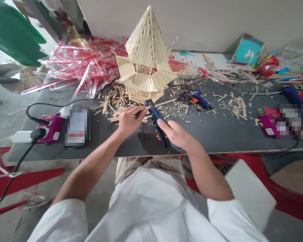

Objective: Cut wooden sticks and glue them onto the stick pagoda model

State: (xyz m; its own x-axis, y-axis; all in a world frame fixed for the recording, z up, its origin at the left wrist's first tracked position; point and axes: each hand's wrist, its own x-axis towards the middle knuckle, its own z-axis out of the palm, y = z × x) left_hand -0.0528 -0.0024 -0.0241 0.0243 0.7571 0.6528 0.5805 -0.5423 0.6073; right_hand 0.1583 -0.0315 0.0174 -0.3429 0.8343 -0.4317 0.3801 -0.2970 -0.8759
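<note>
While the right hand [175, 132] grips blue-handled pliers [157, 120], the left hand's fingertips [144, 108] pinch a thin wooden stick [166, 102] at their head; beyond: blue glue gun [202, 102], right; scattered stick offcuts [114, 99]; pointed-roof stick pavilion model [149, 40], centre.
</note>
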